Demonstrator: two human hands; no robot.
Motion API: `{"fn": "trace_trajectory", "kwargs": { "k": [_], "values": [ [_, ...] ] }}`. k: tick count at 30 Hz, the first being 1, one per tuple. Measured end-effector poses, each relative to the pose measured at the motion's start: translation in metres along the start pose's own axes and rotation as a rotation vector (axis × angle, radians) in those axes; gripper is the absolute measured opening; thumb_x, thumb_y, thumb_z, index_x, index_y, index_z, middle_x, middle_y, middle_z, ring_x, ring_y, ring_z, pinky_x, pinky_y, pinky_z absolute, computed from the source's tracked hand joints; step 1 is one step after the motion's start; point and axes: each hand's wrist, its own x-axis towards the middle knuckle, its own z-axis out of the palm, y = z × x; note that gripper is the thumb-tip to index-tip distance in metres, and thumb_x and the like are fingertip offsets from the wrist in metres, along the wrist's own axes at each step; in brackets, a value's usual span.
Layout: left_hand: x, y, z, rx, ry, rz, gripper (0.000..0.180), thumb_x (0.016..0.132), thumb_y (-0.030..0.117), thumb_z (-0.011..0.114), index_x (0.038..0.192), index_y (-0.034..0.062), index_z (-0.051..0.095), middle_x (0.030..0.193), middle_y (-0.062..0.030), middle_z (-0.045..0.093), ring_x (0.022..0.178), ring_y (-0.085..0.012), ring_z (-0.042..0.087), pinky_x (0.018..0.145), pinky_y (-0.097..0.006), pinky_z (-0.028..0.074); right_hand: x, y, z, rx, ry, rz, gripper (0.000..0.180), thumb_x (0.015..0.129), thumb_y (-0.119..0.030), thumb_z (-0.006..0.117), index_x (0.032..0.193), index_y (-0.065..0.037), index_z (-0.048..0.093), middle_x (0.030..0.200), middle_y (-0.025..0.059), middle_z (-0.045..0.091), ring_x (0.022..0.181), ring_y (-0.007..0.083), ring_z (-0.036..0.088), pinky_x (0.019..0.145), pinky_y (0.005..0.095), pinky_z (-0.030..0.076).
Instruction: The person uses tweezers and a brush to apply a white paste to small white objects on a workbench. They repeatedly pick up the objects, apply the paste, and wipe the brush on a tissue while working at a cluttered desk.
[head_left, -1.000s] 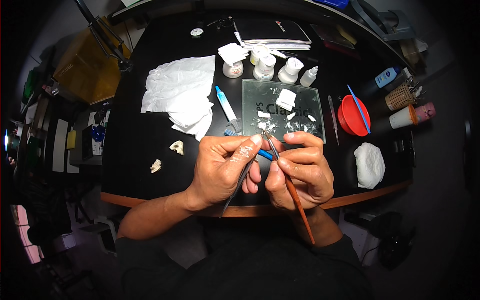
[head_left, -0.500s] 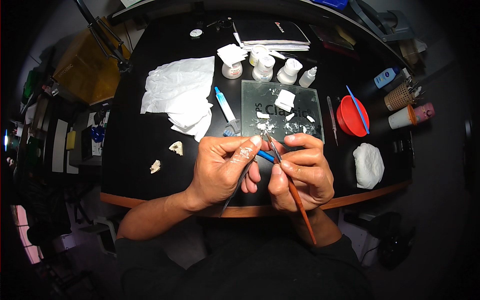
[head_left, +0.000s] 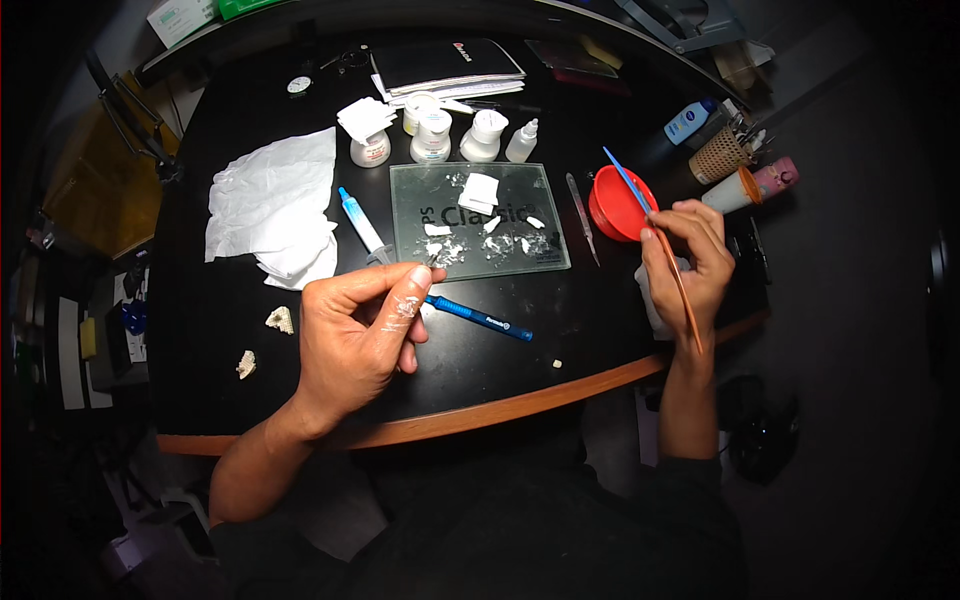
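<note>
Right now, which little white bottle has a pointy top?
The small dropper bottle at the right end of the row. The other three jars beside it are fatter with flat or rounded lids.

The left hand (head_left: 355, 335) hovers over the desk's near edge, palm turned up, fingers curled loosely with the thumb across them (the thumb smeared white). The right hand (head_left: 685, 270) sits near the right edge, fingers pinched together, forearm reaching up from below.

Single view, head-mounted, looking steeply down from above the seated person onto the black surface (head_left: 220, 330). Fisheye lens: the near surface edge bows, and corners fall dark. Both forearms enter from the lower edge. Range is close, at arm's reach. No second view shares the scene.
</note>
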Motion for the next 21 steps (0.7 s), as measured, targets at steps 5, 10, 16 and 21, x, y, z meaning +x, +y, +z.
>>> {"fn": "trace_trajectory", "kwargs": {
  "k": [5,10,16,21],
  "values": [
    [0.004,-0.003,-0.009,0.068,0.036,0.09,0.021,0.102,0.014,0.065,0.104,-0.0032,0.077,0.064,-0.0035,0.064,0.049,-0.0041,0.054,0.044,-0.019,0.042,0.035,0.054,0.005,-0.149,-0.333,-0.439,0.03,0.069,0.002,0.078,0.098,-0.004,0.075,0.098,0.0065,0.072,0.105,0.0304,0.066,0.08,0.038,0.059],
    [0.023,0.011,-0.037,0.225,0.261,0.248,0.018,0.1,0.013,0.067,0.108,0.0,0.077,0.064,0.0007,0.061,0.051,-0.0017,0.051,0.045,-0.019,0.038,0.053,0.077,0.019,-0.283,-0.475,-0.628,0.021,0.075,-0.001,0.071,0.095,-0.005,0.071,0.099,0.0049,0.072,0.107,0.0251,0.065,0.077,0.0368,0.053],
    [0.029,0.013,-0.084,0.49,0.483,0.37,0.021,0.102,0.015,0.065,0.113,0.0004,0.076,0.07,0.0037,0.056,0.059,-0.0002,0.046,0.052,-0.018,0.036,0.053,0.078,0.032,-0.339,-0.552,-0.714,0.019,0.075,-0.004,0.07,0.094,-0.007,0.071,0.098,0.0034,0.072,0.105,0.0236,0.064,0.077,0.0367,0.048],
    [0.026,0.017,-0.123,0.639,0.449,0.298,0.021,0.1,0.016,0.067,0.108,-0.002,0.075,0.071,0.0056,0.054,0.061,-0.0015,0.044,0.053,-0.02,0.035,0.053,0.071,0.026,-0.383,-0.594,-0.697,0.024,0.075,-0.004,0.068,0.098,-0.006,0.072,0.096,0.0039,0.07,0.102,0.0238,0.064,0.079,0.0374,0.047]
  ]
}}
